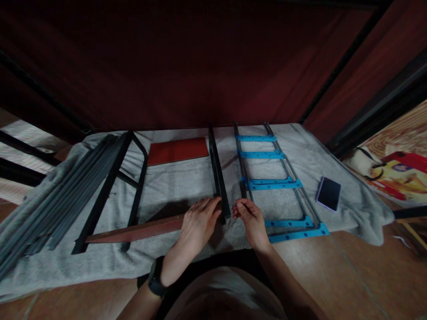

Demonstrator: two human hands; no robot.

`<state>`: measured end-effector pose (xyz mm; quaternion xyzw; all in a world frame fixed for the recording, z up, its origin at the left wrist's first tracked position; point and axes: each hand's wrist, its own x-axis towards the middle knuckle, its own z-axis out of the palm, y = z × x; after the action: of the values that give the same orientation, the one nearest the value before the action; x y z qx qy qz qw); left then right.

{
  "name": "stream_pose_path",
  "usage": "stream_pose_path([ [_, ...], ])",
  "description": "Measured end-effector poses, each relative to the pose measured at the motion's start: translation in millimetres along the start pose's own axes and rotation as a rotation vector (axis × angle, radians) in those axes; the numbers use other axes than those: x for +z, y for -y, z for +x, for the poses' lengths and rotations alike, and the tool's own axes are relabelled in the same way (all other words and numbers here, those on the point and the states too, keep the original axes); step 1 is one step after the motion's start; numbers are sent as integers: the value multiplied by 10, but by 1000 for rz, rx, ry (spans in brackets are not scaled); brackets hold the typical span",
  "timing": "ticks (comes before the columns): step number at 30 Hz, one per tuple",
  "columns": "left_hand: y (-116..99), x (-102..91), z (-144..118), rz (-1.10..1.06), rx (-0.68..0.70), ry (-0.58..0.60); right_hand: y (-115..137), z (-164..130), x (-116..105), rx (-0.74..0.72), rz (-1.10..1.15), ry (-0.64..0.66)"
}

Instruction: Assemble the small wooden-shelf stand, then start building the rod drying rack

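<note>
My left hand rests on the end of a reddish wooden board where it meets a black metal bar lying front to back on the grey cloth. My right hand pinches a thin small screw or pin and points it at the near end of that black bar. A dark watch sits on my left wrist.
A ladder-like frame with blue plastic rungs lies right of my hands. A black frame and a bundle of grey bars lie at the left. A red-brown panel is at the back; a phone at the right.
</note>
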<state>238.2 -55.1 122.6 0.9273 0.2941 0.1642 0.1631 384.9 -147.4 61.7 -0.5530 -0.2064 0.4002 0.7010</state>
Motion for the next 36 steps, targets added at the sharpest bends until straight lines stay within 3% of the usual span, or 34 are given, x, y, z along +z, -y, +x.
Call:
stream_pose_path([
  [8,10,-44,25,2,96,96,58,8,53,-75,-147,-39],
  [16,39,-26,30,6,75,83,65,-8,48,-96,-170,-37],
  [27,24,-54,94,-17,67,104,105,76,-91,-239,-451,81],
  [36,44,-43,96,-9,56,92,64,64,-64,-204,-345,35],
])
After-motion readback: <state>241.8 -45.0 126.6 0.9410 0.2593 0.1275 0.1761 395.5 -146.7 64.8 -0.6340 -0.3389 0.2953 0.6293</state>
